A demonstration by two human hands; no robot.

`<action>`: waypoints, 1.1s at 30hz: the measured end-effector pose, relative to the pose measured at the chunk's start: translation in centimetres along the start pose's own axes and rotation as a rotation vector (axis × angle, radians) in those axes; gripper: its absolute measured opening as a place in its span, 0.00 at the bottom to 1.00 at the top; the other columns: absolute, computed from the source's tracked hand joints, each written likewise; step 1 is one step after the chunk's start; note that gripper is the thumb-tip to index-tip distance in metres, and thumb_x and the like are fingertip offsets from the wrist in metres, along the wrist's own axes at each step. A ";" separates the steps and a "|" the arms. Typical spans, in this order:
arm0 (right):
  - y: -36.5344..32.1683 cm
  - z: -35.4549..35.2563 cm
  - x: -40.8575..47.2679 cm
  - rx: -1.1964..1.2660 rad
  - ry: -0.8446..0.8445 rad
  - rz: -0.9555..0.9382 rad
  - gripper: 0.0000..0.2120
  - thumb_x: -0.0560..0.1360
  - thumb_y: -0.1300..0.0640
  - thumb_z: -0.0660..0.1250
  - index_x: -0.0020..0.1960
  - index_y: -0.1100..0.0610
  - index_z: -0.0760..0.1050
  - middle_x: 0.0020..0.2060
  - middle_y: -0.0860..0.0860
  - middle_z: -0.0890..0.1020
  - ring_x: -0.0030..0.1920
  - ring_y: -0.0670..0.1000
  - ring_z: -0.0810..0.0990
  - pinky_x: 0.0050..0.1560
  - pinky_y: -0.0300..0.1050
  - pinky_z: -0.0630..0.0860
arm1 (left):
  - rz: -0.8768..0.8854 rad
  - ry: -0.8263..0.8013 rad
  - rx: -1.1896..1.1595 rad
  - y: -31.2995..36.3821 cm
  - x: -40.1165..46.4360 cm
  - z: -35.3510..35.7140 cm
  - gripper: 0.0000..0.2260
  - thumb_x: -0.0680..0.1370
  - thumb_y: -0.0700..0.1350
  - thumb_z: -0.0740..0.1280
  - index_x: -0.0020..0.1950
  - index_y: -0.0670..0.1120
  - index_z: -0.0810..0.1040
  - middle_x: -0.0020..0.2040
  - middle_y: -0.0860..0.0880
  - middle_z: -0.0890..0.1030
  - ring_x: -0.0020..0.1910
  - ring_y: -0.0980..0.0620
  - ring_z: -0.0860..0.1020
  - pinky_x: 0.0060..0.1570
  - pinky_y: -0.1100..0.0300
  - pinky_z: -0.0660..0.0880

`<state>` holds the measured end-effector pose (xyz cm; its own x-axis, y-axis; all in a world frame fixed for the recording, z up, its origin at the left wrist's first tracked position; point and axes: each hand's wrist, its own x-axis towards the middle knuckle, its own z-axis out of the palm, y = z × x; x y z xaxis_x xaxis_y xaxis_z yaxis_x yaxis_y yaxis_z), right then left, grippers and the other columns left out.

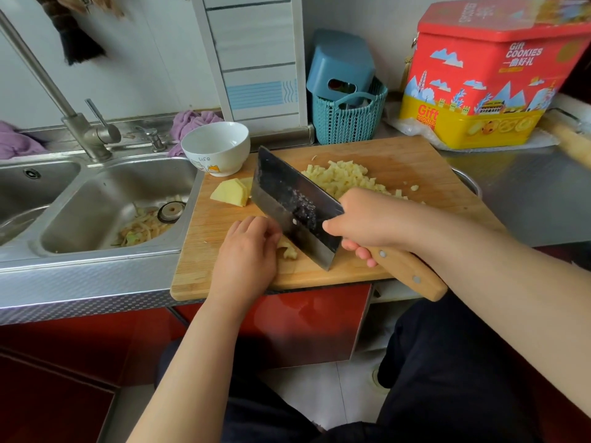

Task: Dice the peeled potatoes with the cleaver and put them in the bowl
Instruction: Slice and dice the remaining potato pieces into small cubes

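Single head-worn view looks steeply down, close over the cutting board (415, 161).

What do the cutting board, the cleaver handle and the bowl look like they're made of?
Cutting board: likely bamboo or wood, matte, with fine parallel strips. Cleaver handle: pale smooth wood with two metal rivets. Bowl: probably glazed ceramic, glossy white with a printed design.

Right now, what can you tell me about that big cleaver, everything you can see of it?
The cleaver has a broad rectangular blade, dark and mottled on its flat, bright along the ground edge, with wet potato bits stuck on. Its pale wooden handle carries two metal rivets. The right hand grips the handle close to the blade. The blade's near corner meets the wooden cutting board, beside the potato piece under the left hand.
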<state>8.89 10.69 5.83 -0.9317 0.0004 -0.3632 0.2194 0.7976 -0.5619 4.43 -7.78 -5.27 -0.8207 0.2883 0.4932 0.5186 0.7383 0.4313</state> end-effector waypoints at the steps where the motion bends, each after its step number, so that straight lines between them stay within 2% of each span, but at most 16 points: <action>1: 0.1 -0.1 -0.1 -0.015 0.020 -0.004 0.07 0.83 0.58 0.59 0.52 0.62 0.65 0.32 0.55 0.77 0.23 0.50 0.72 0.27 0.43 0.74 | -0.006 0.005 -0.024 -0.1 0.0 -0.1 0.01 0.78 0.41 0.65 0.47 0.46 0.75 0.45 0.53 0.76 0.46 0.51 0.71 0.44 0.60 0.67; 3: 0.1 -0.2 -0.4 -0.051 0.049 -0.015 0.09 0.82 0.58 0.58 0.50 0.65 0.65 0.31 0.56 0.78 0.22 0.51 0.73 0.28 0.43 0.74 | 0.015 0.012 -0.066 -0.2 -0.2 -0.2 0.02 0.78 0.43 0.64 0.46 0.46 0.74 0.44 0.54 0.74 0.45 0.52 0.70 0.44 0.60 0.67; 5: -0.1 -0.4 -0.7 -0.074 0.048 -0.029 0.12 0.82 0.58 0.58 0.46 0.67 0.69 0.29 0.56 0.78 0.20 0.51 0.73 0.27 0.42 0.73 | 0.063 0.016 -0.075 -0.4 -0.4 -0.2 0.04 0.78 0.44 0.62 0.45 0.47 0.74 0.43 0.54 0.74 0.44 0.52 0.69 0.43 0.61 0.66; 8: -0.8 -0.4 -1.1 -0.097 0.033 -0.052 0.14 0.81 0.60 0.58 0.39 0.64 0.70 0.27 0.56 0.76 0.17 0.49 0.72 0.23 0.40 0.71 | 0.138 0.011 -0.022 -0.3 -0.7 -0.2 0.05 0.78 0.45 0.62 0.45 0.46 0.75 0.43 0.53 0.74 0.43 0.51 0.68 0.41 0.61 0.65; 12: -1.5 -0.1 -1.1 -0.129 0.023 -0.053 0.13 0.81 0.60 0.57 0.39 0.62 0.67 0.30 0.60 0.78 0.22 0.55 0.74 0.24 0.41 0.72 | 0.185 -0.015 0.054 -0.1 -0.9 -0.2 0.05 0.77 0.46 0.62 0.44 0.46 0.74 0.42 0.53 0.74 0.43 0.51 0.66 0.40 0.59 0.67; 17: -2.0 0.0 -0.9 -0.165 0.017 -0.039 0.15 0.80 0.61 0.56 0.35 0.62 0.66 0.22 0.58 0.76 0.18 0.54 0.73 0.23 0.40 0.71 | 0.214 -0.043 0.070 -0.3 -0.9 -0.1 0.01 0.75 0.43 0.64 0.44 0.46 0.74 0.40 0.52 0.73 0.42 0.50 0.65 0.38 0.55 0.69; 25: -2.9 0.2 -0.2 -0.185 -0.010 -0.040 0.15 0.80 0.62 0.56 0.36 0.64 0.69 0.27 0.60 0.77 0.20 0.56 0.74 0.23 0.41 0.70 | 0.202 -0.027 0.093 -0.7 -0.8 0.2 0.02 0.75 0.43 0.64 0.44 0.45 0.74 0.39 0.52 0.74 0.42 0.51 0.65 0.38 0.56 0.69; 29: -3.3 0.6 0.1 -0.197 -0.023 -0.033 0.13 0.80 0.63 0.55 0.37 0.63 0.67 0.28 0.61 0.77 0.23 0.57 0.74 0.23 0.42 0.72 | 0.185 -0.019 0.088 -0.8 -0.8 0.4 0.03 0.75 0.42 0.65 0.43 0.45 0.73 0.39 0.51 0.74 0.42 0.51 0.65 0.39 0.56 0.68; 33: -3.9 0.9 0.1 -0.212 -0.072 -0.009 0.10 0.82 0.63 0.54 0.49 0.67 0.71 0.28 0.60 0.78 0.23 0.56 0.75 0.26 0.43 0.75 | 0.183 -0.015 0.096 -0.8 -0.8 0.4 0.04 0.75 0.43 0.64 0.42 0.44 0.72 0.39 0.49 0.73 0.41 0.49 0.66 0.39 0.57 0.66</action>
<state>8.25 7.06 7.34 -0.9087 -0.0446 -0.4151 0.1380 0.9062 -0.3996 4.57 -8.36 -6.25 -0.7190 0.4316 0.5448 0.6346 0.7274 0.2612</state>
